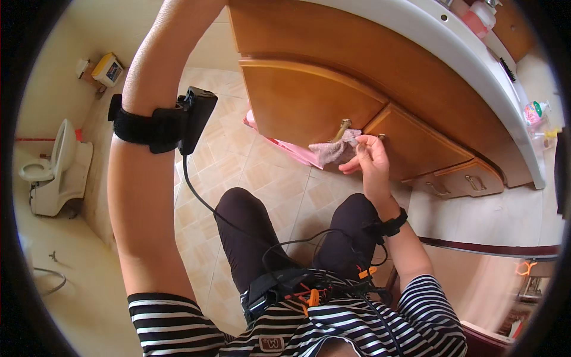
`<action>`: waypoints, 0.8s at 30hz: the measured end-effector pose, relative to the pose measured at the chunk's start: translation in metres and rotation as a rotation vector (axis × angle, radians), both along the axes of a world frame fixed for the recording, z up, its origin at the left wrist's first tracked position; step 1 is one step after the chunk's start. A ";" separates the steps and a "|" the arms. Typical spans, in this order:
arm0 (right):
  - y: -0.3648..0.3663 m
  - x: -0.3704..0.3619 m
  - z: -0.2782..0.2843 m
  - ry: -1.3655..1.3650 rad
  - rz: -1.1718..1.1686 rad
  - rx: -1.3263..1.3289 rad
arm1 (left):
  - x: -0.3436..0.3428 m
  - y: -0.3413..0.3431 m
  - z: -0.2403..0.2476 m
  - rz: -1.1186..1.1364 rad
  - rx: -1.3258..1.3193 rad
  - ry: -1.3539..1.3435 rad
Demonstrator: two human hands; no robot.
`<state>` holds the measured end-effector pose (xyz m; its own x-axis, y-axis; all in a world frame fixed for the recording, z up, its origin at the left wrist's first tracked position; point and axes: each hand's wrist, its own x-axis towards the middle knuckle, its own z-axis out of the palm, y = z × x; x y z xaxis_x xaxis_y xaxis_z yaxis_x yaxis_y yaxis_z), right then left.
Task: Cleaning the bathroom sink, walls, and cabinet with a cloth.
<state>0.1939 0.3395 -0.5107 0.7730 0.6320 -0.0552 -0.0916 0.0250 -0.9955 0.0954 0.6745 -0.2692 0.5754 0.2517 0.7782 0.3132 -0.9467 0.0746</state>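
Note:
My right hand [369,160] is closed on one end of a small greyish-pink cloth [333,152], with thumb and forefinger pinched together. The cloth lies against a metal handle [343,126] on the wooden cabinet door [303,98]; whether it is looped through the handle I cannot tell. My left forearm [146,190] stretches up past the cabinet's left side and wears a black strap with a small black device [197,119]. Beyond the top edge of the head view, my left hand is out of sight.
A white countertop [452,47] above the cabinet holds a pink pump bottle [477,19] and another bottle [535,113]. Something pink [291,152] sits under the cabinet's edge. Cables [303,238] cross my lap. At far left stand a toilet [65,172] and a tub [108,69].

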 end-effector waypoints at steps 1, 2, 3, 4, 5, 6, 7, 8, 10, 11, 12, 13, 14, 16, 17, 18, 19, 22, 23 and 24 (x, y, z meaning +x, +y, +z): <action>0.002 -0.001 -0.004 -0.025 0.000 0.019 | 0.003 0.002 -0.003 -0.006 0.016 -0.004; 0.001 0.000 -0.006 -0.050 0.000 0.038 | 0.007 0.003 -0.006 -0.009 0.032 -0.007; -0.001 0.002 -0.005 0.002 -0.017 0.070 | 0.012 0.004 -0.007 -0.013 0.041 -0.008; 0.004 -0.002 -0.005 0.010 0.001 0.080 | 0.005 0.002 -0.004 0.012 0.073 0.003; 0.008 -0.006 -0.005 0.076 0.022 0.098 | -0.005 0.002 0.000 0.038 0.103 0.011; 0.005 -0.003 -0.005 0.124 0.005 0.098 | 0.002 0.003 -0.004 0.027 0.111 0.004; 0.006 -0.002 -0.006 0.115 -0.013 0.089 | 0.009 0.003 -0.008 0.015 0.116 -0.001; 0.008 -0.002 -0.010 0.068 -0.053 0.080 | 0.015 0.004 -0.010 0.007 0.119 -0.002; 0.026 -0.014 -0.017 0.047 -0.033 0.105 | -0.002 0.002 -0.001 0.057 0.154 0.034; 0.026 -0.013 -0.023 -0.007 -0.042 0.066 | 0.004 0.001 -0.004 0.046 0.149 0.026; 0.026 -0.011 -0.031 -0.059 -0.049 0.028 | 0.010 -0.001 -0.007 0.034 0.191 -0.007; 0.024 -0.009 -0.044 -0.156 -0.079 0.037 | 0.017 -0.003 -0.009 0.023 0.232 -0.041; 0.027 -0.008 -0.042 -0.161 -0.073 0.032 | 0.015 0.000 -0.009 0.029 0.226 -0.045; 0.029 -0.004 -0.037 -0.264 -0.101 -0.162 | 0.014 -0.003 -0.005 0.070 0.227 0.005; 0.031 -0.004 -0.035 -0.221 -0.111 -0.130 | 0.014 -0.004 -0.005 0.074 0.227 0.005; 0.029 -0.005 -0.033 -0.221 -0.107 -0.130 | 0.013 -0.006 -0.005 0.019 0.144 -0.045; 0.026 -0.006 -0.028 -0.119 -0.065 -0.064 | 0.012 -0.008 -0.006 -0.036 0.059 -0.095; 0.016 -0.005 -0.024 0.106 -0.011 0.045 | 0.019 -0.003 -0.005 0.099 0.214 0.008; 0.015 -0.004 -0.031 0.146 -0.007 0.108 | 0.019 -0.001 -0.007 0.101 0.212 0.007; 0.013 -0.003 -0.036 0.187 -0.009 0.171 | 0.020 -0.001 -0.009 0.112 0.283 0.011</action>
<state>0.1908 0.3528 -0.5469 0.7650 0.6376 -0.0909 -0.2731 0.1934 -0.9424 0.1157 0.6739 -0.2781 0.5653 0.0880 0.8202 0.4160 -0.8890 -0.1914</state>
